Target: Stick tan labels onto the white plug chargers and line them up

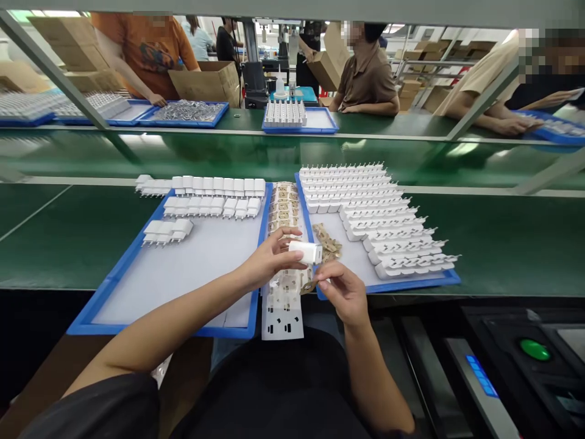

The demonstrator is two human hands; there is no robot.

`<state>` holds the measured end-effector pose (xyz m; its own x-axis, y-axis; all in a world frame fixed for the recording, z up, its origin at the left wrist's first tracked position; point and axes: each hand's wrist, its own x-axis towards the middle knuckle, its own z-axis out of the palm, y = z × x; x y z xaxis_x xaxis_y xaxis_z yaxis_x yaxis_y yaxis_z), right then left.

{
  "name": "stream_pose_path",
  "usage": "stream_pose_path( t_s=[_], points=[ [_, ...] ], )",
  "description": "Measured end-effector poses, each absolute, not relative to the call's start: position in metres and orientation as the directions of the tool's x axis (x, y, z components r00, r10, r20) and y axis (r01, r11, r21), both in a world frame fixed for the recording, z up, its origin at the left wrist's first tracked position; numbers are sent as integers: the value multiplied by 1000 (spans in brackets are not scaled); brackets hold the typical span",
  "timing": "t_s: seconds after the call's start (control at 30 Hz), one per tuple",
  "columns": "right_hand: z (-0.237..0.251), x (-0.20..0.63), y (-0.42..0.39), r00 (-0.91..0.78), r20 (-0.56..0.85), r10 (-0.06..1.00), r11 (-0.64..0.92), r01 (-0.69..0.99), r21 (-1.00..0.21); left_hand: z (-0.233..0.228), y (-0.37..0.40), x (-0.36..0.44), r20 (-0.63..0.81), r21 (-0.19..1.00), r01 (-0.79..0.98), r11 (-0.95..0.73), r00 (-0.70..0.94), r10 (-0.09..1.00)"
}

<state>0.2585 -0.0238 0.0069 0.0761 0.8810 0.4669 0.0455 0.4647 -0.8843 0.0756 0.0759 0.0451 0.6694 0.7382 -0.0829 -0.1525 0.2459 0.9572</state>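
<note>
Charger: white, boxy, smooth-sided, small slot in end face.

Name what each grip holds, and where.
Left grip: white charger, by its sides near one end. Right grip: brown strip, pinched at one end.

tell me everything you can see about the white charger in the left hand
The white charger is a small block with softly rounded edges, apparently smooth plastic. It lies roughly sideways, its end toward the picture's right showing what looks like a small dark slot. The left hand grips its other end, with fingers and thumb hiding part of it; no pins show. It is held above the printed strip.
</note>
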Motion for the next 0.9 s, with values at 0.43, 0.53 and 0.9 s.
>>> stream_pose_path(
  t_s=[0.43,0.53,0.9],
  points=[
    [24,212,-23,-67,410,910,412,12,-911,41,37,19,281,848,241,-471,549,787],
    [24,210,-23,-14,397,918,397,-1,-918,39,31,16,281,859,209,-467,570,772],
    [32,206,-19,98,269,958,266,43,-963,27,21,13,551,692,290,-661,378,744]
  ],
)
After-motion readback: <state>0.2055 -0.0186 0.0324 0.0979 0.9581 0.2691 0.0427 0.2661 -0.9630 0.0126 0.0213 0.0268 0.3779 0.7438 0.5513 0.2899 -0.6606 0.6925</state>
